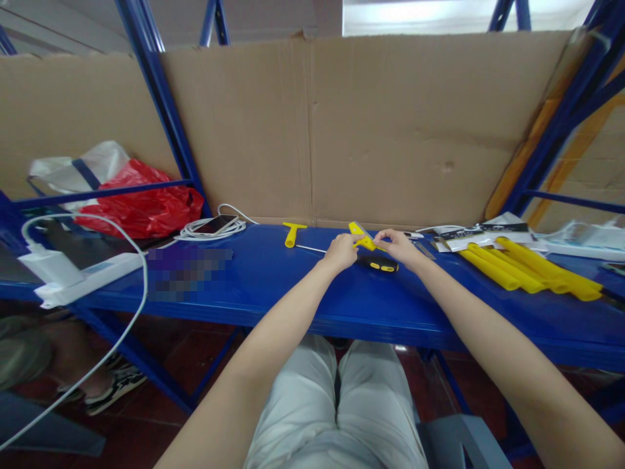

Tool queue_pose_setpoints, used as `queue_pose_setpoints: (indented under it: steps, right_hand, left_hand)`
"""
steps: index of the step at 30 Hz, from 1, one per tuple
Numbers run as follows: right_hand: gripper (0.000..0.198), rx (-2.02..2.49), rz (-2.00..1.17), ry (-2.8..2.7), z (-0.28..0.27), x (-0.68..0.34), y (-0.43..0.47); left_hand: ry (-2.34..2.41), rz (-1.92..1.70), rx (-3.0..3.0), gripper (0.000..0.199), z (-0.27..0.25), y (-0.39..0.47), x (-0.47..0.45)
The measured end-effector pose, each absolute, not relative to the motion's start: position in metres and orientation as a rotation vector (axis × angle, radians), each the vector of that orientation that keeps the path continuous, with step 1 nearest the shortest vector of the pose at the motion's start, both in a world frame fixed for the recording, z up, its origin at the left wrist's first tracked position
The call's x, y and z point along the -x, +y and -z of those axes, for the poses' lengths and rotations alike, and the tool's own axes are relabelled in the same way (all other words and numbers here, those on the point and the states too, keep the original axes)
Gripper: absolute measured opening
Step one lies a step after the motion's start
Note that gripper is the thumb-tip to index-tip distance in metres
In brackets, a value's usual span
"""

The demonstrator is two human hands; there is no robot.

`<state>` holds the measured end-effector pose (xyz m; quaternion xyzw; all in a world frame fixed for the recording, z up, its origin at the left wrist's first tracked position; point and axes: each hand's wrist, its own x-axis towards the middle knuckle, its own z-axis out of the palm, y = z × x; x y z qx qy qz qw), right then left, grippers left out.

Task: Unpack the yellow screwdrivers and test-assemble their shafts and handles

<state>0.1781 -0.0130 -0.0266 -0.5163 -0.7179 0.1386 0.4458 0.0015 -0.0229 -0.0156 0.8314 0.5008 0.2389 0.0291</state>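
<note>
A yellow T-shaped scraper head (360, 231) with a pale strip along its top edge is held up over the blue table. My left hand (342, 253) is closed on its left side. At its lower right, the fingertips of my right hand (396, 245) pinch the neck; anything small between them is too fine to see. Beneath my hands lies a screwdriver (378, 262) with a black and yellow handle, its thin shaft pointing left and partly hidden by my left hand. A second yellow T-shaped scraper head (293, 233) lies to the left of the screwdriver's tip.
Several yellow tubes (532, 267) lie on the right by printed packets (488, 234). On the left are a phone (217, 225) on coiled white cable, a red bag (141, 202) and a power strip (97, 277). Cardboard (390, 130) backs the blue table (273, 280). Someone's leg shows lower left.
</note>
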Motion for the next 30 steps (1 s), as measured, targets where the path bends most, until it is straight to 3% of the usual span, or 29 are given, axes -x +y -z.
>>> queue_pose_setpoints:
  steps: [18, 30]
  right_hand:
    - [0.007, 1.345, -0.174, -1.894, 0.0263, -0.1711, -0.0126]
    - [0.007, 1.228, -0.299, -1.867, 0.0299, -0.1726, -0.0128]
  left_hand:
    - [1.530, -0.702, -2.668, 0.049, 0.0193, -0.0264, -0.0067]
    - [1.412, -0.764, -2.775, 0.050, 0.0224, -0.0238, -0.0034]
